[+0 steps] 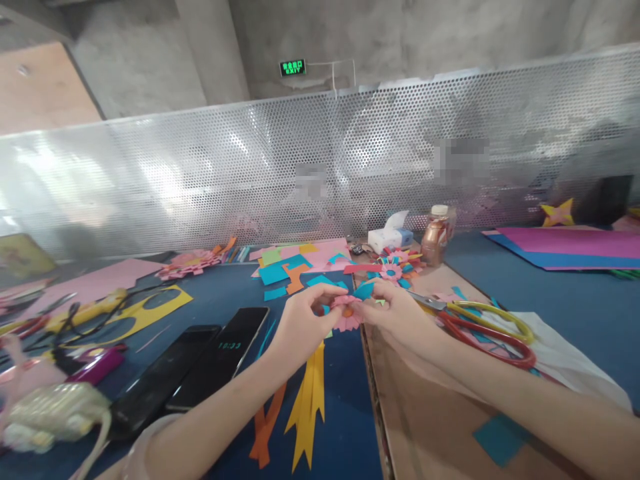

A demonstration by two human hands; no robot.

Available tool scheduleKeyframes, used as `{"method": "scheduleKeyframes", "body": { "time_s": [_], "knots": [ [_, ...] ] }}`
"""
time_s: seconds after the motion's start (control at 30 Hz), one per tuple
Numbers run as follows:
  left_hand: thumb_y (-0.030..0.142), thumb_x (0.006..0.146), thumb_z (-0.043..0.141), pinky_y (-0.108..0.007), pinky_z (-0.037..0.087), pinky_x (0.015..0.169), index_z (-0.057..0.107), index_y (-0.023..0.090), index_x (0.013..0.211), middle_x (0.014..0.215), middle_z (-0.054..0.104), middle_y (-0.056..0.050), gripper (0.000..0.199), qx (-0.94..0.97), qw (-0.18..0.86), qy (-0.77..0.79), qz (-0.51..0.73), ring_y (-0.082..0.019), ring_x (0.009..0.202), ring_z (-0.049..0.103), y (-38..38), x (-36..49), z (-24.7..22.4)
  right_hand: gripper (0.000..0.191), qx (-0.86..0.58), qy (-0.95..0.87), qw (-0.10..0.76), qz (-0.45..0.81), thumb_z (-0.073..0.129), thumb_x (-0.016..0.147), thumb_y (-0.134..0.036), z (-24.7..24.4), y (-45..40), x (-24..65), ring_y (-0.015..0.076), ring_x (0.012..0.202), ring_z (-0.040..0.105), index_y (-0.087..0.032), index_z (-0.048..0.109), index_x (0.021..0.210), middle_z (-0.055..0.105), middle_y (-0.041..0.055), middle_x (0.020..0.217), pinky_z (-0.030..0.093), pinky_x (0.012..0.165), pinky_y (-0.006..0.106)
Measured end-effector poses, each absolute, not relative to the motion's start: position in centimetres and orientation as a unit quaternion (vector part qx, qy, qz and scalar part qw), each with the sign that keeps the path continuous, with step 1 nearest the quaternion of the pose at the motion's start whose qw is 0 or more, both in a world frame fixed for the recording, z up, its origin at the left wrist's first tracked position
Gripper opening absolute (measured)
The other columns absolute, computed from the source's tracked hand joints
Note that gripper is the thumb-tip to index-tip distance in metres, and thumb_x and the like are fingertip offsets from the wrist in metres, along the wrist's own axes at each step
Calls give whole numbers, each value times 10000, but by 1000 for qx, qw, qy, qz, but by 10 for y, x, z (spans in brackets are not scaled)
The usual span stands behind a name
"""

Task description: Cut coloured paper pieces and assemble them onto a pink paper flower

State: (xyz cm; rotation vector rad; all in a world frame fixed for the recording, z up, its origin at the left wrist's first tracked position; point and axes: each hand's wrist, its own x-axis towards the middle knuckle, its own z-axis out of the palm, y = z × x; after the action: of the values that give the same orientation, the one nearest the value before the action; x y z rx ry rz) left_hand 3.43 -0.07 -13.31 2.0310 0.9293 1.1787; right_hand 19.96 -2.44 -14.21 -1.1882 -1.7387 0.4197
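Note:
A pink paper flower (347, 323) with an orange centre is held up between both hands over the table. My left hand (305, 319) pinches its left edge with thumb and fingers. On the other side, my right hand (393, 307) is closed at the flower's right edge, and a blue paper piece (364, 291) sticks up by its fingertips. Yellow paper strips (309, 407) with notched ends lie below the flower, and orange strips (267, 427) lie left of them; I cannot tell whether they are joined to it.
Red and yellow-handled scissors (493, 333) lie by my right forearm. Two phones (220, 353) rest left of my left arm. Blue paper scraps (274, 273), a tissue box (391, 239) and a brown bottle (436, 237) stand or lie farther back, before a perforated metal panel (200, 173).

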Motion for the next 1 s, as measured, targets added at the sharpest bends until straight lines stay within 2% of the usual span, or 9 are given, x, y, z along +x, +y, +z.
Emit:
{"method": "scheduleKeyframes", "body": {
  "time_s": [0.33, 0.5, 0.8, 1.0],
  "knots": [
    [165, 728, 564, -296, 527, 698, 634, 173, 885, 861, 699, -52, 172, 764, 325, 340, 442, -161, 753, 648, 1, 34, -134, 205, -492, -699, 471, 220, 566, 765, -365, -140, -24, 200, 144, 687, 555, -177, 647, 751, 614, 21, 733, 444, 610, 271],
    [184, 712, 595, -332, 514, 767, 594, 178, 980, 950, 670, -63, 268, 769, 336, 328, 434, -179, 835, 632, 4, 35, -140, 218, -501, -670, 486, 252, 552, 765, -368, -134, -29, 198, 155, 697, 568, -168, 629, 727, 619, 25, 732, 450, 615, 277],
    [153, 723, 567, -340, 501, 794, 552, 150, 984, 939, 659, -70, 262, 742, 419, 294, 433, -169, 844, 628, 9, 35, -145, 264, -552, -639, 480, 238, 568, 739, -419, -138, -23, 201, 135, 635, 541, -167, 557, 662, 565, -5, 658, 398, 550, 251],
    [140, 717, 565, -351, 500, 808, 553, 146, 979, 940, 660, -71, 261, 740, 425, 297, 428, -173, 854, 630, 9, 35, -144, 202, -521, -645, 485, 279, 562, 763, -369, -134, -27, 200, 129, 666, 558, -173, 601, 730, 621, 8, 728, 412, 578, 237]
  ]
}}
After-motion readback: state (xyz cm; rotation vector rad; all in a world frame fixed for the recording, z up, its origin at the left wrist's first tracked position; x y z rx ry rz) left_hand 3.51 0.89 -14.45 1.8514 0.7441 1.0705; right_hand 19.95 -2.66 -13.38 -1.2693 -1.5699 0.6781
